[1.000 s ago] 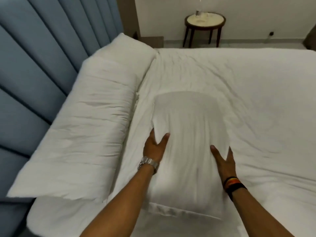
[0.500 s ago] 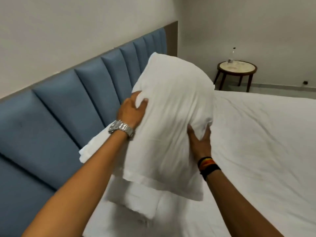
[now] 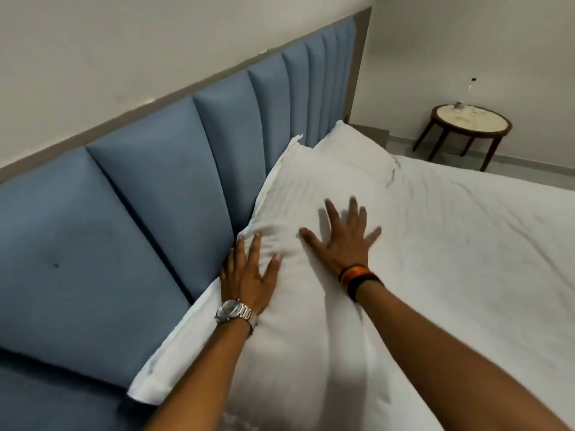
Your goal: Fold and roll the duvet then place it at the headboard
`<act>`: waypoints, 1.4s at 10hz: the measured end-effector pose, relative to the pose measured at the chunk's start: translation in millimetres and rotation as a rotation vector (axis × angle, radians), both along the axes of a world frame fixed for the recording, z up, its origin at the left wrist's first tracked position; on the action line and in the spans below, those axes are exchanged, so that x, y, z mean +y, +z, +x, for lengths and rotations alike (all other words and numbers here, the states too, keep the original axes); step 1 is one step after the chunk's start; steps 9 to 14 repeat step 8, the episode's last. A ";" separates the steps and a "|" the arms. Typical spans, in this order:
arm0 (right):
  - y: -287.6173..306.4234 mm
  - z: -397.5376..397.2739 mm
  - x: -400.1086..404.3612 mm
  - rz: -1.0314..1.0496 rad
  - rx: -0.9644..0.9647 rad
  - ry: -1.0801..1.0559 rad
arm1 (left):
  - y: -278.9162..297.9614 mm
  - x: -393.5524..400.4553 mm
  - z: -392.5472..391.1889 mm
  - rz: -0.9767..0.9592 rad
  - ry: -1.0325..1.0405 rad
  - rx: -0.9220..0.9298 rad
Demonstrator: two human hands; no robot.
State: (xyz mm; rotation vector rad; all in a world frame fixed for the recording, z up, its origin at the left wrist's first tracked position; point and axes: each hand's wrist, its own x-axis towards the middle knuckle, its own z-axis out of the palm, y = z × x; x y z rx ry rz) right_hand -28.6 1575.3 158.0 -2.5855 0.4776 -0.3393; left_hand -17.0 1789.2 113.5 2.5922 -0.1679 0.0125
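I have both hands flat on a white pillow point(image 3: 314, 194) that leans against the blue headboard point(image 3: 174, 169) along the head edge of the bed point(image 3: 466, 244). My left hand point(image 3: 249, 275) lies on the pillow's side nearest the headboard, fingers spread and pressing into the fabric, nothing pinched in its grip. My right hand point(image 3: 342, 241) rests further out on the pillow's face, fingers fanned wide, palm down, also gripping nothing.

The duvet point(image 3: 174, 346) seems to be the folded white bundle under the pillow, its end sticking out beside my left wrist, tight against the headboard near the bed's near corner. Most of it is hidden, so I cannot tell how neatly it is rolled. A second pillow point(image 3: 354, 150) sits beyond, toward the far corner, with a small round side table point(image 3: 469, 126) on the floor past it.

I judge the step in hand to be settling the pillow on the bundle. To do it well, I should press evenly with both palms, push toward the headboard rather than downward, and smooth outward so the roll beneath does not splay.
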 end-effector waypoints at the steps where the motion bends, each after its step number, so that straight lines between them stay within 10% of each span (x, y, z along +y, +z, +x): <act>1: -23.2 54.8 4.3 -0.157 0.150 0.060 | -39.9 11.4 12.6 -0.067 0.018 0.031; 4: -149.2 109.7 9.6 -0.344 0.238 -0.031 | -146.6 -7.9 59.8 0.019 0.045 0.079; 8: -40.4 37.9 -4.0 -0.104 0.150 0.205 | -38.8 -12.6 52.9 0.022 -0.001 0.014; 14: -40.4 37.9 -4.0 -0.104 0.150 0.205 | -38.8 -12.6 52.9 0.022 -0.001 0.014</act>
